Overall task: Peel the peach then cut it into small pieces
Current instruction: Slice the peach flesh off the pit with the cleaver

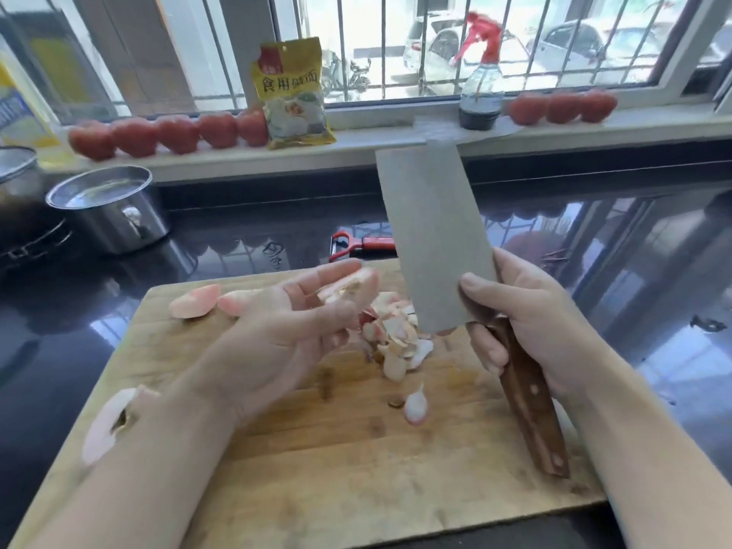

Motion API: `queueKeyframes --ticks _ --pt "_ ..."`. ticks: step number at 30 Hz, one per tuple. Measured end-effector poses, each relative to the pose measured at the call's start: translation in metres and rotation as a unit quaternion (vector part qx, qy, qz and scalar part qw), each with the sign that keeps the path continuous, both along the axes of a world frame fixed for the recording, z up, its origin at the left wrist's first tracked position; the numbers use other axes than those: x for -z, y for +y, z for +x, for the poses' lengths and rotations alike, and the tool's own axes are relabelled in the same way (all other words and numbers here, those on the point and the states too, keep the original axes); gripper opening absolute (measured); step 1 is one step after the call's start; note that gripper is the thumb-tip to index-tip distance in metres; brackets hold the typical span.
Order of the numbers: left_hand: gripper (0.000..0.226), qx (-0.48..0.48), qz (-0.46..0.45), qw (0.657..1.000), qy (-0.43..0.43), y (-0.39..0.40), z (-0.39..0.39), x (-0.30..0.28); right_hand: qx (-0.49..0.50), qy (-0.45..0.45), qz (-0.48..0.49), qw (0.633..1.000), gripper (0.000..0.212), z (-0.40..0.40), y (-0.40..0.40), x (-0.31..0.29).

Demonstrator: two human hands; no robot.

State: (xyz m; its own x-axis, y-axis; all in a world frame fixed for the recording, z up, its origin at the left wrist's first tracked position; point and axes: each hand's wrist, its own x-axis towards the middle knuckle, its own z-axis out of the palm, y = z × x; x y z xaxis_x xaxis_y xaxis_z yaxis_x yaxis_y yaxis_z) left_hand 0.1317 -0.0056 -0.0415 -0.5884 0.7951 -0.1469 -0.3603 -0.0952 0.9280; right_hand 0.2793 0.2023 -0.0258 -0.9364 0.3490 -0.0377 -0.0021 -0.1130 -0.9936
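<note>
Now the peach is already in parts: one peach piece [348,289] lies on the fingers of the left hand [285,330], which is palm up with fingers nearly straight, held above the cutting board [356,449]. Just under and right of that hand a heap of small cut bits and peels [396,338] sits near the board's middle. Two larger wedges [196,301] lie at the board's far left edge, another big chunk [107,423] at its near left edge, partly behind the forearm, and one small bit [416,406] lies alone nearer the person than the heap.

The right hand [523,322] is clenched round the wooden handle of the cleaver [431,239], thumb pressed on the blade's flat; the blade points up and away, its edge off the board.

Judging by this, peeling is done and cutting is partway. To do the step well, the held piece should probably go down flat side on the board beside the heap, fingertips curled back from the edge, and the blade brought level before it drops. The wet flesh looks slippery, so a steady press seems wiser than a chop.

Beyond the board's far edge a red peeler [356,245] lies on the dark surface [277,215]. Farther left of the board stands a steel pot [107,208].
</note>
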Motion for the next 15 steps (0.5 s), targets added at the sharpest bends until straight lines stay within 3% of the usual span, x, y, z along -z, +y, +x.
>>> queueKeyframes --ticks 3,6,11,15 --pt "0.063 -0.054 -0.116 0.969 0.210 0.001 0.009 0.005 -0.020 0.009 0.022 1.000 0.020 0.003 -0.005 0.002" --pt "0.051 -0.088 -0.139 0.936 0.311 0.003 0.012 0.010 -0.017 0.019 0.077 0.997 0.018 0.002 -0.012 0.005" --pt "0.042 -0.114 -0.104 0.938 0.312 0.008 0.016 0.010 0.030 0.014 0.131 0.991 0.020 0.000 -0.020 0.008" --pt "0.056 -0.152 -0.080 0.943 0.285 0.012 0.023 0.007 0.058 0.018 0.148 0.987 0.018 0.001 -0.021 0.007"
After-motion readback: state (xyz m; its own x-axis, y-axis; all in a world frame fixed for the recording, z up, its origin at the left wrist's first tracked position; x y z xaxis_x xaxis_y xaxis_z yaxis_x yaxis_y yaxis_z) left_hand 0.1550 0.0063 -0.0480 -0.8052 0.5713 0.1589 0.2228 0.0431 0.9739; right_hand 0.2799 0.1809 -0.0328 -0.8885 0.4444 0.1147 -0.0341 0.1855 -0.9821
